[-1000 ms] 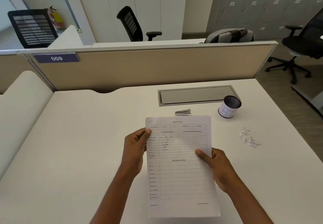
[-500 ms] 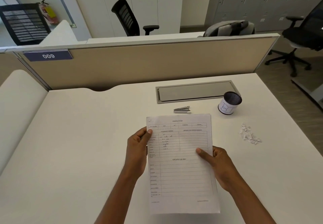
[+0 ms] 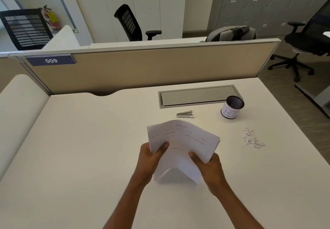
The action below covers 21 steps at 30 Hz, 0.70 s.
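A thin sheaf of white printed paper forms (image 3: 182, 139) is held up over the middle of the broad white laminate desk (image 3: 89, 157), caught between two bare hands. The left hand (image 3: 150, 160) grips its left long edge, thumb pressed on the printed face and the other fingers curled out of sight underneath. The right hand (image 3: 209, 167) grips the right long edge a little nearer the body in the same way, thumb on top, fingers folded beneath. The sheaf's long axis runs away from the person, but it is not flat: the sheets buckle into a ridge between the thumbs, the far half fanning up and outward and the near end curling down toward the desk. The paper thus lies directly between the two grips, neither hand nearer than the other. The next move, probably a fold along that ridge or a tear down it, judging by the small heap of torn white paper scraps (image 3: 252, 138) lying to the right, turns on the thumbs working against each other across that axis. Beyond the sheaf and apart from it lie a small silver metal stapler (image 3: 184, 114) and, further right, a black mesh cup wrapped in a white hand-lettered label (image 3: 232, 107), nearer the right hand
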Tool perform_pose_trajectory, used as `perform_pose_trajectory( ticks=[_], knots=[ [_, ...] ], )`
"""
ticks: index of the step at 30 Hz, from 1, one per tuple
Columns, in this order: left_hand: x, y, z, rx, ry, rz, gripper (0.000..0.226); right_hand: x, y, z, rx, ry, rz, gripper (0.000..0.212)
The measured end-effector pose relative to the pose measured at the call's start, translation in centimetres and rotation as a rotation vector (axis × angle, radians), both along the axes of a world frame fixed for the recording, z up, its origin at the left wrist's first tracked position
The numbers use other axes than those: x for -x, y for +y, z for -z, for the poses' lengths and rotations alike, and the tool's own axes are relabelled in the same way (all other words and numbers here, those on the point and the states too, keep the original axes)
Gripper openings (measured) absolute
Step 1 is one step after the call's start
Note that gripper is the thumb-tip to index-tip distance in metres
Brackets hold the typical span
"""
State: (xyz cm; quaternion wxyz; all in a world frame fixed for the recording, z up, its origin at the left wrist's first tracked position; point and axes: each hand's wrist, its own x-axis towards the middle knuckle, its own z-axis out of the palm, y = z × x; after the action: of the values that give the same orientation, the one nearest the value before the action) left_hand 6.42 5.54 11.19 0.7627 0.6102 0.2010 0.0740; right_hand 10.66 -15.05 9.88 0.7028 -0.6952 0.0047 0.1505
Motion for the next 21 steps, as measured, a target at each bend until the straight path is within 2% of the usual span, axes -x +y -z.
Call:
perform_pose_trajectory(
  ticks=[8,11,16,21],
  knots=[
    [0.6,0.1,1.2,-0.106,0.067,0.033,0.014,-0.8,-0.3,0.8,0.094,0.064,0.016,0.008],
    [0.3,1.2,-0.3,-0.043,0.006,0.076,0.021,-1.5,-1.1,0.5,0.152,0.067,-0.011,0.027],
    [-0.9,2.4,-1.6,0.088,-0.033,0.016,0.027,-1.6,-2.0,0.9,0.200,0.166,-0.067,0.050],
    [-1.3,2.2,0.6,0.123,0.072,-0.057,0.024,-1.2,-2.2,0.9,0.125,0.274,-0.204,0.044]
  ],
)
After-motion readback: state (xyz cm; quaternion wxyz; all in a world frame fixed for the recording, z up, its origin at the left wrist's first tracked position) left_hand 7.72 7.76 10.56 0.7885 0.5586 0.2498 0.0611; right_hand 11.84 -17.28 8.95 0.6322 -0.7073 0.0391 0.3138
